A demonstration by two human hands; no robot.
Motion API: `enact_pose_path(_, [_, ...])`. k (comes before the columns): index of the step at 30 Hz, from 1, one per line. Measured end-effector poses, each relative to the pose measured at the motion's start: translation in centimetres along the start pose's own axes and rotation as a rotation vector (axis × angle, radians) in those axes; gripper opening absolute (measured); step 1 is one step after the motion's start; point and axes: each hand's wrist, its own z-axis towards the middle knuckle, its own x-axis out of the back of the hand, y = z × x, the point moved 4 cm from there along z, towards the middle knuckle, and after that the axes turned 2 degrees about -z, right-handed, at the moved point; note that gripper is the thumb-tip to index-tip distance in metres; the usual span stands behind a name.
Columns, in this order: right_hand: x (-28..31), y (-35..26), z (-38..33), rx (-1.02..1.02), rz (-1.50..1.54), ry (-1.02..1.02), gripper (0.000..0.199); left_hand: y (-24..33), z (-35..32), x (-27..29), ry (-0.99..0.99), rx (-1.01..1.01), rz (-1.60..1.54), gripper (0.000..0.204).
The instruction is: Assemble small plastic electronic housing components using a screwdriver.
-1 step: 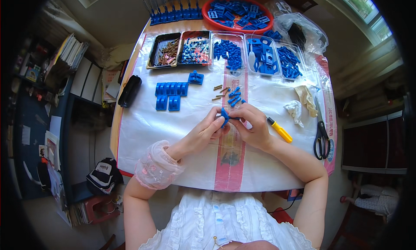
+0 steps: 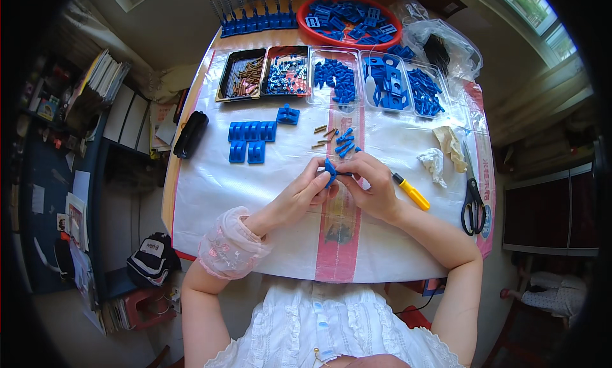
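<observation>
Over the middle of the table, my left hand [image 2: 304, 188] grips a blue plastic bracket [image 2: 329, 171] between thumb and fingers. My right hand [image 2: 373, 184] meets it from the right, its fingertips pinched against the bracket's side; a thin dark bit shows there, too small to name. Just beyond the fingers lie several small blue plastic pegs [image 2: 344, 138] and a few brass-coloured pins [image 2: 320, 129]. To the left, several blue brackets [image 2: 252, 131] are set out in rows, and one more bracket [image 2: 288, 115] sits apart behind them. A yellow-handled screwdriver [image 2: 414, 194] rests beside my right hand.
Trays of pins [image 2: 223, 81], small metal parts and blue pieces line the back. Behind them stand a red basin [image 2: 306, 33] and a blue rack [image 2: 255, 27] with upright rods. Black-handled scissors [image 2: 473, 208] and crumpled paper [image 2: 433, 164] lie right, a black case [image 2: 191, 134] left.
</observation>
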Motion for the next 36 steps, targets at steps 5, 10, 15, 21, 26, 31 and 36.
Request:
enact_pose_path(5, [-0.1,-0.4,0.5,-0.072,0.025,-0.062,0.029,-0.3,0.1,0.1,0.057,-0.010,0.065,0.031])
enact_pose_path(10, [0.2,-0.9,0.7,-0.162,0.000,-0.073,0.040,-0.5,0.5,0.4,0.118,-0.011,-0.084,0.026])
enact_pose_path(15, [1.8,-0.9,1.9,-0.193,-0.056,-0.043,0.038,-0.9,1.0,3.2,0.310,-0.206,-0.287,0.021])
enact_pose_path(21, [3.7,-2.2,2.8,-0.244,-0.205,-0.312,0.015,0.2,0.2,5.1,0.524,-0.338,-0.344,0.019])
enact_pose_path(26, [2.0,-1.0,3.2,-0.120,-0.377,-0.443,0.006,0.5,0.3,4.3,0.536,-0.392,-0.330,0.019])
enact_pose_path(31, [-2.3,1.6,6.0,0.077,-0.505,-0.457,0.007,0.8,0.2,4.4,0.572,-0.453,-0.222,0.021])
enact_pose_path(36, [-4.7,2.1,6.6,0.116,-0.571,-0.526,0.010,0.9,0.1,4.9,0.590,-0.478,-0.196,0.023])
